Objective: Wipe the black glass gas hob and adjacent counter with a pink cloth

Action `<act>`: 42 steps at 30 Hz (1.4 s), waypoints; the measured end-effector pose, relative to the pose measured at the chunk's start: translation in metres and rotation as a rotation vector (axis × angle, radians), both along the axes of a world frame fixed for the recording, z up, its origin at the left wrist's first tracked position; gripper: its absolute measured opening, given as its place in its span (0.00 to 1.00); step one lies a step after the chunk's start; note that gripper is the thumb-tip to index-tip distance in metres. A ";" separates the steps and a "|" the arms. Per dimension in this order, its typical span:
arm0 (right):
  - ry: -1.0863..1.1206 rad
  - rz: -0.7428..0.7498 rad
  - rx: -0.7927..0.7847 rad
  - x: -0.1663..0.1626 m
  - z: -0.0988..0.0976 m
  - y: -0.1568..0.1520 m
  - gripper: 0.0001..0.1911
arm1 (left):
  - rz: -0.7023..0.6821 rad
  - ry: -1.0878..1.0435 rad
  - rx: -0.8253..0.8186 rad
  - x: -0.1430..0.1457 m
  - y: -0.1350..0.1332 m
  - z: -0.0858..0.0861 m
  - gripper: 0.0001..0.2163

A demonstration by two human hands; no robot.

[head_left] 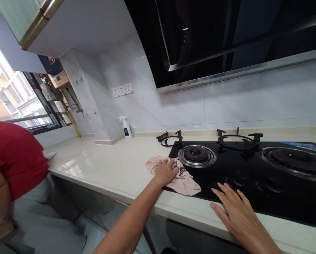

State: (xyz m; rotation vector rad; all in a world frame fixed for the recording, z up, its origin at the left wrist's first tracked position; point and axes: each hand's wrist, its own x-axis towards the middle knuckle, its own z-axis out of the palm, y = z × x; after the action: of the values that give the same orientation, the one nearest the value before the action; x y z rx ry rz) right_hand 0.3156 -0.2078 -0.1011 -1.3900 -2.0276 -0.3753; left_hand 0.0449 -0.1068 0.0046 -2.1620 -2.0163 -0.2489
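My left hand [165, 173] presses down on a pale pink cloth [189, 184] with dark red print, its fingers bent over the fabric. The cloth lies bunched across the left edge of the black glass gas hob [200, 181] and the white counter. My right hand [236, 210] is open with fingers spread, over the hob's front edge near the control knobs [237, 179], and holds nothing. Just beyond the cloth is the left burner [197, 155]. Whether my right fingertips touch the glass I cannot tell.
Two pan supports [171, 139] [239, 141] sit off their burners near the wall. A white spray bottle [126, 127] stands at the back. Above hangs a black range hood [226, 42]. At the left a person in a red shirt [17, 158] bends by the counter [102, 158].
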 end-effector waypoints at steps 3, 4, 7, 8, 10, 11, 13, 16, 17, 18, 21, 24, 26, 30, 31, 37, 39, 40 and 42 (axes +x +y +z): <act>0.008 -0.002 -0.005 0.000 0.000 0.000 0.30 | 0.028 0.000 0.011 0.004 0.012 -0.003 0.25; 0.010 -0.003 -0.005 0.000 0.000 0.000 0.30 | 0.037 -0.002 0.014 0.005 0.015 -0.004 0.25; 0.011 -0.004 -0.002 -0.001 0.000 0.002 0.30 | 0.049 -0.008 0.024 0.006 0.022 -0.005 0.25; 0.011 -0.004 -0.003 -0.001 0.000 0.002 0.30 | 0.050 -0.010 0.027 0.006 0.024 -0.005 0.25; 0.014 -0.003 -0.006 -0.002 0.000 0.003 0.30 | 0.054 -0.015 0.043 0.007 0.024 -0.006 0.25; 0.016 -0.002 -0.007 -0.002 0.000 0.003 0.29 | 0.055 -0.017 0.054 0.008 0.024 -0.007 0.25; 0.020 -0.001 -0.009 -0.003 0.000 0.003 0.29 | 0.053 -0.014 0.077 0.008 0.022 -0.008 0.24; 0.031 0.000 -0.018 -0.004 0.000 0.004 0.28 | 0.051 0.014 0.088 0.009 0.018 -0.009 0.22; 0.037 -0.002 -0.023 -0.004 0.000 0.004 0.28 | 0.052 0.026 0.086 0.009 0.017 -0.009 0.22; 0.042 -0.002 -0.028 -0.004 0.000 0.004 0.28 | 0.054 0.035 0.082 0.010 0.016 -0.009 0.22; 0.042 0.004 -0.043 -0.005 0.001 0.004 0.28 | 0.064 0.047 0.072 0.010 0.012 -0.007 0.22; 0.040 0.007 -0.056 -0.006 0.003 0.004 0.28 | 0.065 0.047 0.071 0.011 0.008 -0.006 0.23; 0.045 0.007 -0.068 -0.005 0.004 0.003 0.28 | 0.063 0.050 0.074 0.011 0.006 -0.005 0.22; 0.053 0.014 -0.095 -0.004 0.006 0.003 0.28 | 0.056 0.057 0.086 0.011 0.001 -0.004 0.22; 0.051 0.016 -0.100 -0.003 0.006 0.003 0.27 | 0.050 0.059 0.086 0.011 0.000 -0.004 0.22; 0.051 0.015 -0.100 -0.003 0.007 0.002 0.27 | 0.035 0.062 0.063 0.011 -0.008 -0.002 0.24; 0.054 0.015 -0.103 -0.003 0.007 0.002 0.27 | 0.029 0.065 0.061 0.010 -0.011 -0.002 0.24; 0.055 0.015 -0.107 -0.003 0.007 0.002 0.27 | 0.027 0.065 0.061 0.010 -0.012 -0.002 0.24; 0.055 0.018 -0.117 -0.002 0.007 0.002 0.28 | 0.029 0.061 0.058 0.009 -0.014 -0.002 0.24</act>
State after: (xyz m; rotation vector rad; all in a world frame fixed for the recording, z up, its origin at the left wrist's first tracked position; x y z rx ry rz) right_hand 0.3134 -0.2058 -0.0945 -1.4353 -2.0431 -0.2113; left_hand 0.0542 -0.1208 0.0030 -2.0780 -1.9812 -0.2323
